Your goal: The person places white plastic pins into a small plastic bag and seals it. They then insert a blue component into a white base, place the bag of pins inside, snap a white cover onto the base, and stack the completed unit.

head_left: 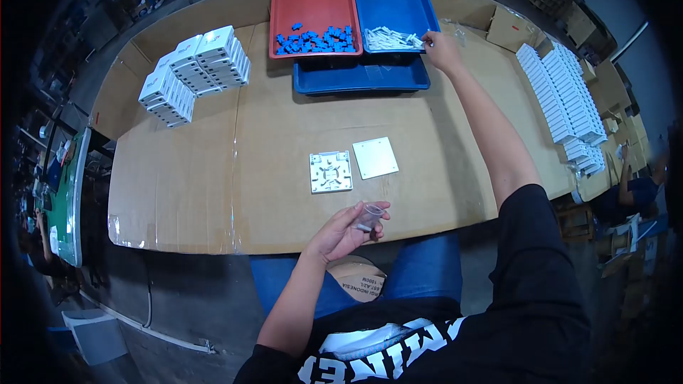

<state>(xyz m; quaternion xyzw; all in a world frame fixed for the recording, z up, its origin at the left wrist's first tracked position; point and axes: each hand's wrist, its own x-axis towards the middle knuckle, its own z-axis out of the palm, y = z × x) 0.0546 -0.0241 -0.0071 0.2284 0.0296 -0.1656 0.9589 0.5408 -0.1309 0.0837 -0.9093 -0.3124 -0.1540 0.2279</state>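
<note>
My left hand (346, 231) is curled around a small clear plastic cup (370, 217) near the table's front edge; something small and white shows low in it. My right hand (442, 50) reaches to the right rim of the blue tray (395, 3), fingers pinched beside a pile of slim white pieces (390, 38). Whatever is between those fingertips is too small to make out. Ahead of my left hand lie an open white square box base (331, 172), its moulded inside facing up, and a flat white square cover (376, 158).
A red tray (313, 3) with several small blue parts (316, 40) adjoins the blue tray. Another blue tray (361, 87) sits below them. White boxes (196, 64) are stacked at the left, with long rows of white units (562, 96) at the right. Cardboard walls edge the table.
</note>
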